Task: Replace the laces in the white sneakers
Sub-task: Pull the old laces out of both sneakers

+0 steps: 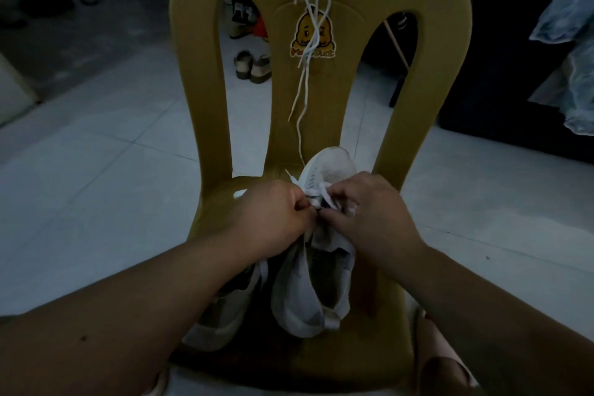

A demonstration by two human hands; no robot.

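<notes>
A white sneaker (316, 270) lies on the seat of a yellow plastic chair (205, 80), toe pointing at the backrest. My left hand (273, 214) and my right hand (369, 215) meet over its eyelets, and each pinches the white lace (316, 198) threaded there. A second white sneaker (221, 315) lies to the left, partly under my left forearm. Loose white laces (305, 74) hang down the backrest from the top of the chair.
The chair stands on a pale tiled floor (106, 170). Sandals (252, 66) and other shoes lie beyond the backrest. Blue fabric (572, 42) hangs at the right edge. My foot in a pink slipper (446, 360) is at the lower right.
</notes>
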